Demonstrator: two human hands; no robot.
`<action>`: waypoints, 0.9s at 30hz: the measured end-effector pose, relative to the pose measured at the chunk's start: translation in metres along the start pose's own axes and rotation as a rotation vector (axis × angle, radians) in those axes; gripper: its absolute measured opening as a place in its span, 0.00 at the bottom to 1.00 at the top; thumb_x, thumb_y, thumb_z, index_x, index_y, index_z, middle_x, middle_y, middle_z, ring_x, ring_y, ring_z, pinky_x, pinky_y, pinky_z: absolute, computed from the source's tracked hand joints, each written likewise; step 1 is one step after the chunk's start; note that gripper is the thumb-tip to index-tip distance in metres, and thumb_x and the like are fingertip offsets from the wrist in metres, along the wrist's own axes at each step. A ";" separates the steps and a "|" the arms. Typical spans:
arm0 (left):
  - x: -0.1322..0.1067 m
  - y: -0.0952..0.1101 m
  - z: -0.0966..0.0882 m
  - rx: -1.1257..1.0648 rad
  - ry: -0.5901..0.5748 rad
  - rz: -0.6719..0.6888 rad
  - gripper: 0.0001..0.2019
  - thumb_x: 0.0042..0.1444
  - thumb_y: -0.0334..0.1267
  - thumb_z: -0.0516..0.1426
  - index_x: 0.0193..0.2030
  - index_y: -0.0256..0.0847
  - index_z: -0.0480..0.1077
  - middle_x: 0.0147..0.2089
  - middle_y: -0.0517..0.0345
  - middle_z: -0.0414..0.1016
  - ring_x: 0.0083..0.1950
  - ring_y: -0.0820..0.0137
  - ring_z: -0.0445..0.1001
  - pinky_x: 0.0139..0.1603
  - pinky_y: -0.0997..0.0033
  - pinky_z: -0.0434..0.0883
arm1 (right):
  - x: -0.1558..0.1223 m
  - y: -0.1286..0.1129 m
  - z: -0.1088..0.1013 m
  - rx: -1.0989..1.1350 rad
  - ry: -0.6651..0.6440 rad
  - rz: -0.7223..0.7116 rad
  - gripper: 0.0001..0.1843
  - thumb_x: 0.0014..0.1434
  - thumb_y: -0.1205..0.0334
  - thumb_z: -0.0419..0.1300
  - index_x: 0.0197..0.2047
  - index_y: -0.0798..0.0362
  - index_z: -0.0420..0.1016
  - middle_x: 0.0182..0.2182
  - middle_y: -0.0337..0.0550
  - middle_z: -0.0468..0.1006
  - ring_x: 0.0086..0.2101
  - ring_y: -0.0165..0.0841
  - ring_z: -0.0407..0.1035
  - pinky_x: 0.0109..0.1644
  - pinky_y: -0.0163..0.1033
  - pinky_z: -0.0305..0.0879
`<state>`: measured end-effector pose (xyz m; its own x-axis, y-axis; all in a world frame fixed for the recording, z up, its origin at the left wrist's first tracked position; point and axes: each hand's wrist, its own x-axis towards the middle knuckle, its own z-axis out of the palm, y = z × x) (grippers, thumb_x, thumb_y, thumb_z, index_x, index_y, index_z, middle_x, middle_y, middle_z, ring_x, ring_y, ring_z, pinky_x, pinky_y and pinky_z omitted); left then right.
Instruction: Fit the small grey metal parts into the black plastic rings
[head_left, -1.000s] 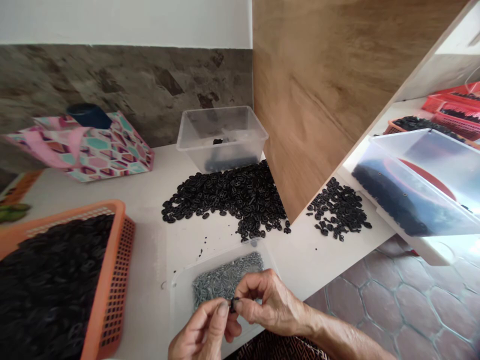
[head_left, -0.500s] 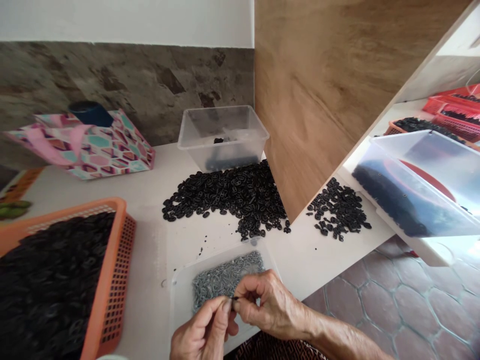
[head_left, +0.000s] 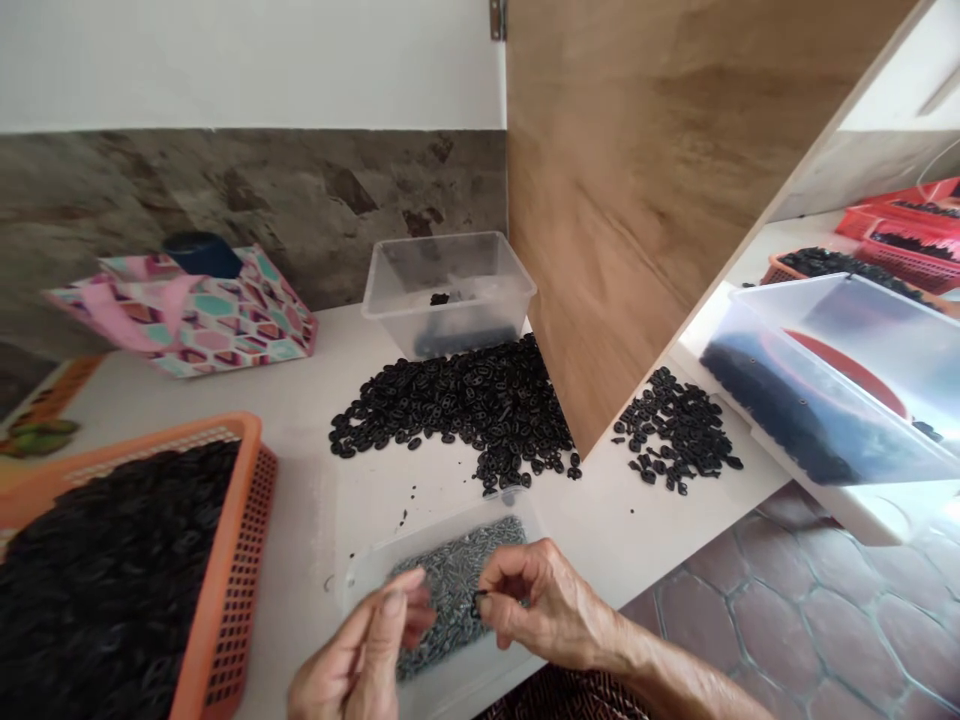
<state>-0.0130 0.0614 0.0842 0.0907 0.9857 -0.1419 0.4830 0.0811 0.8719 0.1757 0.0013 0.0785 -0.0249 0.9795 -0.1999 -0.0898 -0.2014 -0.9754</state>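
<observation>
My right hand (head_left: pixel 540 605) is closed in a pinch on a small black plastic piece (head_left: pixel 478 603), mostly covered by thumb and fingertip. To its left, my left hand (head_left: pixel 367 645) is open and slightly blurred, its fingers loosely curled and apart, with nothing visible in them. Both hands are over a shallow clear tray (head_left: pixel 360 570) that holds many small silver metal pins or screws (head_left: pixel 442 560). Beyond the tray lies a heap of black oval pieces with holes (head_left: pixel 457 395).
An orange basket (head_left: pixel 251 520) full of black pieces stands at left. Behind are a patterned bag (head_left: pixel 225 310) and a clear bin (head_left: pixel 450 275). A wooden panel (head_left: pixel 637 200) divides the table; right of it are loose black pieces (head_left: pixel 679 430) and another clear bin (head_left: pixel 840 390).
My left hand has moved left and down, away from my right hand, and its fingers have opened. The black piece stays in my right hand. The view has tilted up slightly.
</observation>
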 end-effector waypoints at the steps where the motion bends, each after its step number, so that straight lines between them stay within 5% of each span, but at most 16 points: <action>1: 0.010 0.002 -0.004 0.104 0.048 0.033 0.24 0.54 0.59 0.54 0.40 0.43 0.81 0.29 0.55 0.84 0.30 0.61 0.81 0.34 0.68 0.77 | 0.000 0.000 -0.001 0.002 -0.002 0.017 0.04 0.53 0.68 0.59 0.27 0.56 0.70 0.16 0.33 0.70 0.18 0.25 0.63 0.23 0.29 0.56; 4: 0.052 0.018 -0.010 0.528 0.101 0.155 0.19 0.58 0.47 0.52 0.45 0.40 0.80 0.35 0.50 0.85 0.38 0.56 0.83 0.42 0.63 0.75 | -0.001 -0.002 -0.003 0.004 0.009 0.063 0.04 0.49 0.71 0.59 0.25 0.56 0.69 0.17 0.35 0.72 0.18 0.26 0.66 0.22 0.29 0.56; 6: 0.084 0.030 -0.004 0.832 0.014 0.189 0.19 0.63 0.39 0.49 0.50 0.37 0.78 0.41 0.45 0.85 0.44 0.54 0.82 0.46 0.61 0.74 | 0.000 -0.003 -0.005 0.032 0.014 0.081 0.04 0.46 0.71 0.60 0.25 0.56 0.69 0.18 0.36 0.73 0.19 0.26 0.67 0.22 0.29 0.56; 9: 0.130 0.039 0.013 0.947 -0.050 0.189 0.17 0.66 0.33 0.48 0.50 0.36 0.77 0.44 0.42 0.83 0.48 0.51 0.80 0.46 0.56 0.73 | -0.001 -0.001 -0.006 0.133 -0.006 0.099 0.03 0.46 0.70 0.60 0.27 0.56 0.69 0.18 0.37 0.75 0.19 0.27 0.68 0.22 0.29 0.58; 13: 0.171 0.033 0.038 0.994 -0.168 0.209 0.10 0.65 0.39 0.56 0.49 0.39 0.74 0.47 0.51 0.80 0.47 0.63 0.79 0.48 0.56 0.74 | -0.001 0.006 -0.010 0.236 -0.020 0.111 0.04 0.46 0.68 0.60 0.28 0.56 0.67 0.18 0.37 0.75 0.18 0.26 0.68 0.24 0.30 0.62; 18: 0.188 0.023 0.055 0.989 -0.266 0.233 0.13 0.63 0.41 0.59 0.52 0.39 0.72 0.52 0.51 0.76 0.49 0.62 0.77 0.49 0.53 0.75 | 0.001 0.012 -0.015 0.264 -0.014 0.116 0.05 0.46 0.69 0.60 0.29 0.56 0.67 0.17 0.36 0.75 0.17 0.24 0.68 0.24 0.28 0.63; 23: 0.188 0.025 0.056 0.838 -0.243 0.179 0.13 0.63 0.41 0.59 0.51 0.38 0.72 0.52 0.51 0.76 0.49 0.62 0.77 0.49 0.53 0.74 | 0.005 0.017 -0.015 0.343 0.016 0.092 0.12 0.47 0.63 0.67 0.29 0.56 0.67 0.17 0.35 0.76 0.17 0.24 0.69 0.23 0.27 0.63; 27: 0.173 0.035 0.048 0.558 -0.165 0.144 0.09 0.63 0.38 0.57 0.46 0.38 0.74 0.41 0.54 0.80 0.42 0.64 0.80 0.44 0.60 0.76 | 0.012 0.016 -0.013 0.460 0.041 0.036 0.21 0.44 0.54 0.73 0.34 0.57 0.70 0.17 0.33 0.75 0.17 0.25 0.71 0.22 0.26 0.64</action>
<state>0.0611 0.2279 0.0679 0.3020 0.9413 -0.1508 0.8359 -0.1854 0.5166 0.1868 0.0099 0.0594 0.0027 0.9695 -0.2452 -0.5219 -0.2078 -0.8273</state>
